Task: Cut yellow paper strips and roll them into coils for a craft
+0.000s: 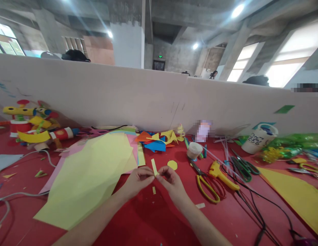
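Between my two hands a narrow pale yellow paper strip (154, 166) stands up, its lower end pinched by the fingertips. My left hand (140, 179) is closed on the strip from the left, with the thumb and fingers together. From the right, my right hand (171, 181) pinches the same end, its fingertips almost touching those of the left. Just beyond the right hand lies a yellow paper disc (172, 165). A small yellow paper scrap (154, 190) rests on the red table (148, 222) below the hands.
Large yellow paper sheets (92, 174) cover the left side. Yellow-handled scissors (207, 188), a yellow glue gun (223, 176), its cables and green-handled scissors (242, 167) lie on the right. A paper cup (194, 150) stands behind. Paper models (33, 123) sit far left, before a white partition (123, 95).
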Demonstrator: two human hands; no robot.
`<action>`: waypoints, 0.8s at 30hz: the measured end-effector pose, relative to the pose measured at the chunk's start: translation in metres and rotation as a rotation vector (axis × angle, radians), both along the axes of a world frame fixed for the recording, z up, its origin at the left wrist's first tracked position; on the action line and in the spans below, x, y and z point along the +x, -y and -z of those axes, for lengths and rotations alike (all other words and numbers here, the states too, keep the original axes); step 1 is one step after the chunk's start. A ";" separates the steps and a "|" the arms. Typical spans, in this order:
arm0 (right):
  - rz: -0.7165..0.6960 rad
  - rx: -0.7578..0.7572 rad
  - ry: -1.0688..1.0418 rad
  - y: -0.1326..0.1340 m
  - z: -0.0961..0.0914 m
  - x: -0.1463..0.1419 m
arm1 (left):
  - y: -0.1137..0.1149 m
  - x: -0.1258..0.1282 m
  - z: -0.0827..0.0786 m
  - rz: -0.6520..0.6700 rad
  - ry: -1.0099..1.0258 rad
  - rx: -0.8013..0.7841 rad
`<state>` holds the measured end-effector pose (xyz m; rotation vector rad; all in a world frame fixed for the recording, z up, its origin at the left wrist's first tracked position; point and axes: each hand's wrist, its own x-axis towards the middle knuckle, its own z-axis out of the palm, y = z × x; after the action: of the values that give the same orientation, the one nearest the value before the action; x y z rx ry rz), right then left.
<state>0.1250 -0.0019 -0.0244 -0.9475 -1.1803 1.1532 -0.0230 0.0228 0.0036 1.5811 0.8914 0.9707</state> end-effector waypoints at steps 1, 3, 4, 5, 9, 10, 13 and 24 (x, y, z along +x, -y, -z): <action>-0.001 -0.002 0.001 0.000 0.000 0.000 | 0.000 0.000 0.001 0.000 -0.009 0.001; -0.004 -0.007 -0.004 -0.001 0.000 0.001 | -0.001 0.000 0.002 -0.006 -0.043 0.006; -0.010 -0.013 -0.010 -0.001 0.001 0.002 | -0.001 0.001 0.002 -0.012 -0.064 0.014; -0.020 -0.022 -0.015 -0.001 0.001 0.002 | -0.002 0.001 0.003 -0.022 -0.086 0.028; -0.084 -0.079 0.003 -0.004 0.007 0.005 | -0.003 0.000 0.006 -0.062 -0.161 0.101; -0.091 -0.088 0.019 -0.005 0.008 0.005 | -0.003 0.000 0.006 -0.062 -0.178 0.117; -0.080 -0.101 0.066 -0.006 0.010 0.005 | -0.003 0.000 0.009 -0.056 -0.207 0.161; -0.021 -0.156 -0.163 -0.003 0.006 0.004 | -0.003 0.003 0.015 -0.032 -0.109 0.049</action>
<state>0.1291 0.0014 -0.0305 -0.9408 -0.9827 1.3288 -0.0196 0.0257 -0.0119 1.6791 0.9775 0.9427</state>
